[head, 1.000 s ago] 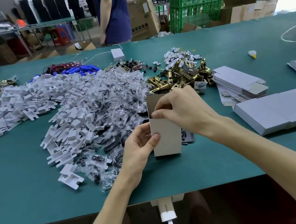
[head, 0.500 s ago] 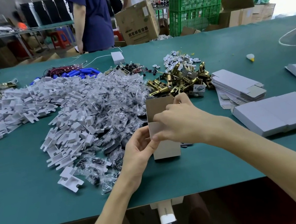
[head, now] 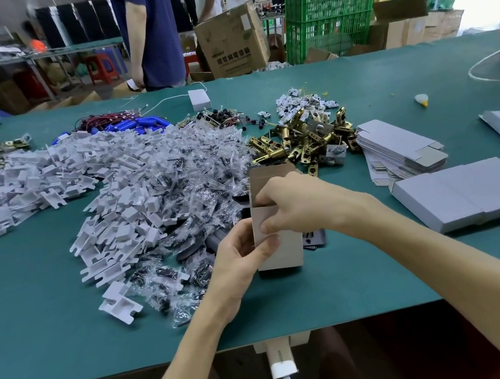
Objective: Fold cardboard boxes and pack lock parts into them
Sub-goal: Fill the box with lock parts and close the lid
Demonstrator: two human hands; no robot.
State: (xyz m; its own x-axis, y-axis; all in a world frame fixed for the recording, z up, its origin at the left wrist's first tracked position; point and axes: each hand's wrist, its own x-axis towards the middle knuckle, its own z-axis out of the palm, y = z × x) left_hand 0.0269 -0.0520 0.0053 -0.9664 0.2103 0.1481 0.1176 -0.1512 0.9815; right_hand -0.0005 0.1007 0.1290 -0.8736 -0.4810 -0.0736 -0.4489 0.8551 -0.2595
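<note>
A small white cardboard box (head: 284, 254) stands upright on the green table (head: 338, 289), its top open and the back flap raised. My left hand (head: 240, 260) grips the box's lower left side, thumb across its front. My right hand (head: 296, 202) holds the box's top front edge, fingers curled into the opening and thumb on the front face. What is inside the box is hidden. Brass latch parts (head: 303, 142) lie in a heap just behind the box. Clear bags of small parts (head: 195, 178) and white plastic inserts (head: 115, 209) are heaped to the left.
Flat box blanks (head: 398, 147) are stacked to the right, with folded white boxes (head: 469, 192) lying in a row nearer me. A dark flat part (head: 314, 239) lies behind the box's right side. People, a brown carton (head: 233, 42) and green crates (head: 331, 5) stand beyond the table.
My right hand has slid down from covering the box's top, so the open top and raised back flap show. My left hand keeps its hold.
</note>
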